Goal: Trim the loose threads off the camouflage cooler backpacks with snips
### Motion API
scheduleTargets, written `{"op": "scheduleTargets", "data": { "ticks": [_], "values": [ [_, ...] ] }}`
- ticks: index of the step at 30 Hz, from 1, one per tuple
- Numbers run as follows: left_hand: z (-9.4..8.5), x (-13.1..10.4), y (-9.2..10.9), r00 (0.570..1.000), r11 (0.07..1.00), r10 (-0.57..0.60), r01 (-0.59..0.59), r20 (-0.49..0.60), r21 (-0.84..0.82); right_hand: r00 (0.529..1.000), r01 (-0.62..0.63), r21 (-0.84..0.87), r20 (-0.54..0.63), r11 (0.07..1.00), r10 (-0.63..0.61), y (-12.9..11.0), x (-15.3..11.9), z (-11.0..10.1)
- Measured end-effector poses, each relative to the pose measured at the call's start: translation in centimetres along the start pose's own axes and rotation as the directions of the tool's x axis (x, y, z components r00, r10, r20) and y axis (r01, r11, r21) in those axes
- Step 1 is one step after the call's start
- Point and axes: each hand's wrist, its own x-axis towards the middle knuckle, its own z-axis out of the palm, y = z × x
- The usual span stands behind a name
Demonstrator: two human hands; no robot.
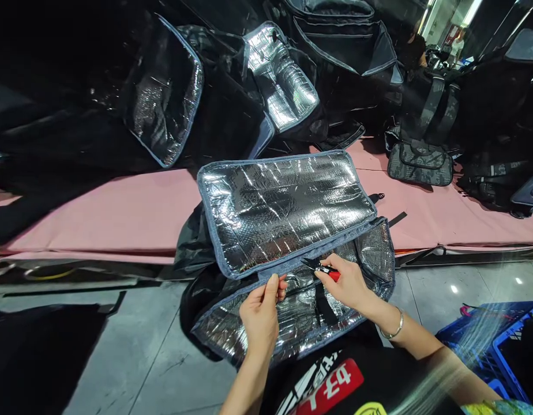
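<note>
An insulated bag with a shiny silver lining lies open before me, its lid (292, 202) folded back over the table edge. Grey-blue binding runs round the lid and the bag's mouth (232, 317). My left hand (262, 308) is closed, thumb against fingers, at the binding along the lid's hinge; whether a thread sits in the pinch is too small to tell. My right hand (344, 282) grips a small pair of thread snips (321, 267) with red handles and dark blades. The blades point left, close to the hinge seam. A black strap (325, 305) shows inside the bag.
More silver-lined bags (288, 86) and black bags are heaped along the back of the pink-covered table (119, 207). A camouflage pouch (420, 164) rests at the right. On the grey tiled floor, a blue plastic crate (504, 346) stands at lower right. Another person is partly visible far back.
</note>
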Motion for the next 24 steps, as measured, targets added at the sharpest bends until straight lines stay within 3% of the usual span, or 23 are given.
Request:
{"op": "scheduleTargets", "data": {
  "ticks": [6,12,24],
  "values": [
    [-0.07,-0.11,-0.06,0.999,0.999,0.029,-0.029,0.013,0.025,1.000,0.018,0.032,0.004,0.999,-0.018,-0.01,-0.07,-0.26],
    [-0.10,0.01,-0.15,1.000,1.000,-0.009,0.009,-0.001,-0.007,0.998,-0.055,0.102,-0.030,0.993,0.058,-0.04,-0.13,-0.17],
    [-0.12,-0.25,0.11,1.000,0.999,0.009,-0.011,0.028,0.040,0.993,0.114,0.075,0.019,0.991,-0.116,0.51,0.66,-0.58]
  ]
}}
